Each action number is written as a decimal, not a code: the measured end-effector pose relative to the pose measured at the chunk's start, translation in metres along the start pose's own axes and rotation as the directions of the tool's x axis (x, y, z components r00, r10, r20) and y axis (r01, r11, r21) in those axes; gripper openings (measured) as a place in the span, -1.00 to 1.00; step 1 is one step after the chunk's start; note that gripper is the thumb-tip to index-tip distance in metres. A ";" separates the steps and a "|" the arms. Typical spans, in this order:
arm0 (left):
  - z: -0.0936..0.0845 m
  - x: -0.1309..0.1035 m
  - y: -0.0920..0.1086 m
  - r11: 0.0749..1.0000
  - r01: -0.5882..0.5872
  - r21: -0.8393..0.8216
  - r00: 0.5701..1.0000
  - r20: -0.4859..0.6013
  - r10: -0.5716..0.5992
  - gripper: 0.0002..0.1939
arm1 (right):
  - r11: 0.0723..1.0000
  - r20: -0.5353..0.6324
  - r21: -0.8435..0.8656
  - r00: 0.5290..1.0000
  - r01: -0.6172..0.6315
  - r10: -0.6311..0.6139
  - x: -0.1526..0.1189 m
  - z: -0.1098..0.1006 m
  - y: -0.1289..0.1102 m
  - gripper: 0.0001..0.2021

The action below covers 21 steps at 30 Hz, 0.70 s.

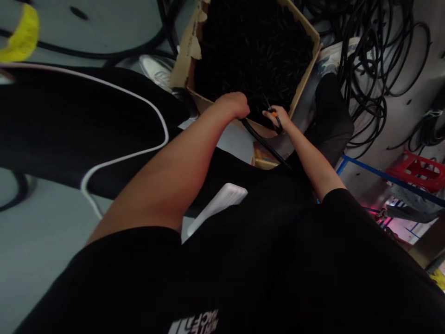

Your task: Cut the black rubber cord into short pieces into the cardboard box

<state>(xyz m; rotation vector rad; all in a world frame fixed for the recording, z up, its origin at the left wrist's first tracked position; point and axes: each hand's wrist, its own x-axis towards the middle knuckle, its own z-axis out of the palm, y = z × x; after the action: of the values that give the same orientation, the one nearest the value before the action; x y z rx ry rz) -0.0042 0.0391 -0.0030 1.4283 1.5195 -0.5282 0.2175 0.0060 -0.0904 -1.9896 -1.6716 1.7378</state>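
My left hand (237,105) is closed around a black hose or thick cable (261,140) at the near edge of an open cardboard box (187,60). From the fist the hose trails back toward my lap. Close by on the right, my right hand (279,116) grips a pair of scissors (278,125) with dark and orange handles. Their blades point away over the box and look thin and partly blurred. Many short black cut pieces (253,46) fill the box below both hands.
Loose black tubing (368,79) lies in coils on the floor at the right, beside my shoe. A red plastic stool (417,169) stands farther right, near a blue bar (392,178). A white cable (128,93) crosses my leg, and a white flat device (219,204) rests by my waist.
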 end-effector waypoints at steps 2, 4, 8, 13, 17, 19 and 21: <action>0.000 -0.001 -0.001 1.000 0.012 -0.003 1.000 0.015 -0.012 -0.11 | 0.999 -0.086 -0.055 0.996 -0.002 -0.003 -0.002 0.004 -0.001 -0.48; 0.000 -0.002 -0.003 0.999 0.024 -0.022 1.000 0.014 -0.023 -0.07 | 0.994 -0.121 -0.112 0.992 0.010 -0.023 -0.005 0.005 -0.005 -0.51; -0.002 -0.006 -0.004 0.998 0.014 -0.060 0.999 -0.047 -0.016 -0.04 | 0.970 -0.041 -0.209 0.990 0.125 -0.136 -0.014 -0.001 -0.013 -0.65; -0.008 -0.016 0.005 0.980 -0.134 -0.148 0.989 -0.079 0.123 -0.33 | 0.924 -0.046 -0.280 0.958 0.258 -0.282 -0.030 -0.018 -0.018 -0.73; -0.007 -0.023 0.010 0.933 -0.302 -0.195 0.950 -0.150 0.276 -0.34 | 0.912 -0.001 -0.273 0.948 0.307 -0.320 -0.038 -0.036 -0.025 -0.70; -0.005 -0.025 0.010 0.905 -0.370 -0.209 0.926 -0.165 0.341 -0.34 | 0.915 0.036 -0.252 0.948 0.314 -0.315 -0.039 -0.044 -0.031 -0.67; -0.004 -0.025 0.010 0.896 -0.384 -0.223 0.921 -0.161 0.354 -0.37 | 0.924 0.056 -0.230 0.952 0.305 -0.300 -0.039 -0.050 -0.036 -0.64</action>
<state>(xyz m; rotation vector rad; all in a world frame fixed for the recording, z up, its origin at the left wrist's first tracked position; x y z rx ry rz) 0.0000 0.0320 0.0226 1.5175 1.3031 -0.0175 0.2364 0.0241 -0.0220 -1.6744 -2.1471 1.5175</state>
